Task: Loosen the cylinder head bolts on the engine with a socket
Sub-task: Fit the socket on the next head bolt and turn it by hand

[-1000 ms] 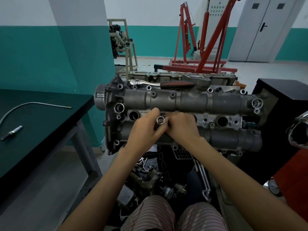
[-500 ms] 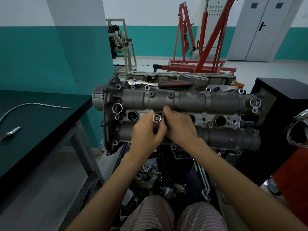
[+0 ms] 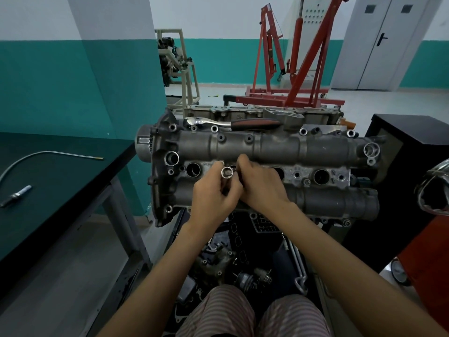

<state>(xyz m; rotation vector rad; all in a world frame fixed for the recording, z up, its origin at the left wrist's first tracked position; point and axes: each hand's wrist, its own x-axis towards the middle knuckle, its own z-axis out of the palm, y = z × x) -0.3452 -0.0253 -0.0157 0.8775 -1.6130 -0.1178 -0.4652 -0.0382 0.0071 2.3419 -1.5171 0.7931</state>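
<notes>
Both hands meet over the middle of the engine (image 3: pixel 279 152), above its row of plug wells. Left hand (image 3: pixel 213 198) pinches a small chrome socket (image 3: pixel 227 172), open end facing the camera. Right hand (image 3: pixel 263 183) sits touching it with curled fingers, probably gripping a dark piece at the socket; too hidden to be sure. Ratchet (image 3: pixel 230 122) lies on the engine's far edge. Spark plug (image 3: pixel 15 196) on the dark surface (image 3: pixel 63 181) left of the engine.
</notes>
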